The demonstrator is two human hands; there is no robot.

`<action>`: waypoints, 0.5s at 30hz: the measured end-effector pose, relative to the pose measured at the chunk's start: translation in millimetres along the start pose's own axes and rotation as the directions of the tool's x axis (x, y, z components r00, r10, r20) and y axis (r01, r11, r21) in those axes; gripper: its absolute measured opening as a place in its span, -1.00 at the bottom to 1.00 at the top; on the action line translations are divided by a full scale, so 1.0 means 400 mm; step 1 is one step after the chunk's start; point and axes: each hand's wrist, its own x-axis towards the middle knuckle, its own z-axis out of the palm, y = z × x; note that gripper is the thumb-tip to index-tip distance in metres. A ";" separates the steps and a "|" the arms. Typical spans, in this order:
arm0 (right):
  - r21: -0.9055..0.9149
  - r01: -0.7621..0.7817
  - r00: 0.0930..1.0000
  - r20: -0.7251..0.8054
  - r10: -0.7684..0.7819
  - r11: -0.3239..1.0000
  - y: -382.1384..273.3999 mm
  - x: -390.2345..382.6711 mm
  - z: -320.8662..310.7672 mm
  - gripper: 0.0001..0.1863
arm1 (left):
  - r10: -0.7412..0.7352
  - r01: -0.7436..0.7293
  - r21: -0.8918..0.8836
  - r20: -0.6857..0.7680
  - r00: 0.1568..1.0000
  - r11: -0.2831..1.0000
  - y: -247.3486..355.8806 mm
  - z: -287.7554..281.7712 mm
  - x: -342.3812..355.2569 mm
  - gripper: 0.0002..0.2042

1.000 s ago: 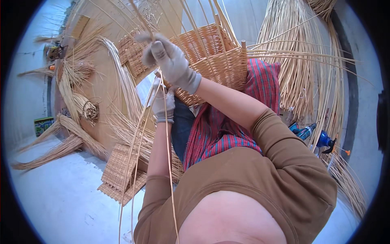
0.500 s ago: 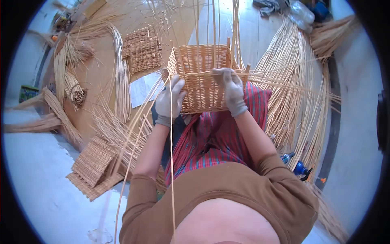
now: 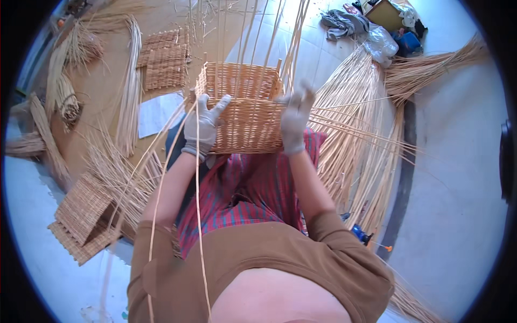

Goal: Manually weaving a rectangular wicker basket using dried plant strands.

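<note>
A half-woven rectangular wicker basket (image 3: 247,129) rests above my lap, with tall loose uprights rising from its far side and long strands trailing from both front corners. My left hand (image 3: 202,126), in a pale glove, grips its left front corner, thumb and a finger over the rim. Long thin strands hang from there past my forearm. At the right front corner is my right hand (image 3: 294,123), also gloved, raised beside the rim. Motion smears its fingertips, so their hold on rim or strands is unclear. A striped red cloth (image 3: 253,188) covers my lap beneath the basket.
Flat woven panels (image 3: 86,210) lie at the left, with another woven panel (image 3: 166,62) farther off. A white sheet (image 3: 156,116) lies left of the basket. A large spread of canes (image 3: 350,118) covers the floor at right, near a clear plastic bag (image 3: 381,46).
The view has shifted, so the scene sits farther left. My right fingers have lifted from along the front rim to a raised position at the corner. My left hand remains at the left corner.
</note>
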 end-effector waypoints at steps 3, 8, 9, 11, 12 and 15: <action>-0.188 -0.067 0.993 -0.105 0.048 0.980 0.020 -0.042 -0.105 -0.73 | 0.245 -0.247 0.034 -0.297 0.923 0.969 0.060 -0.017 0.037 -0.21; -0.746 0.536 0.824 0.362 -0.436 0.395 -0.027 0.188 0.016 -0.50 | 0.012 -0.004 -0.087 0.095 0.995 0.996 0.267 0.022 0.077 -0.16; -0.708 0.430 0.898 0.274 -0.343 0.559 -0.047 0.215 0.025 -0.45 | -0.025 0.027 -0.017 0.113 0.993 1.000 0.283 0.032 0.085 -0.17; -0.496 0.174 0.977 0.194 -0.088 0.851 -0.084 0.216 0.011 -0.35 | -0.066 0.065 0.010 0.182 0.981 0.998 0.294 0.047 0.097 -0.15; -0.317 0.105 0.992 0.094 -0.079 0.943 -0.103 0.173 -0.030 -0.37 | -0.041 0.039 0.015 0.166 0.985 0.999 0.295 0.053 0.103 -0.19; -0.434 -0.226 0.966 -0.212 0.145 0.872 -0.131 -0.015 -0.170 -0.61 | -0.041 0.028 0.061 0.212 0.977 0.998 0.290 0.059 0.112 -0.32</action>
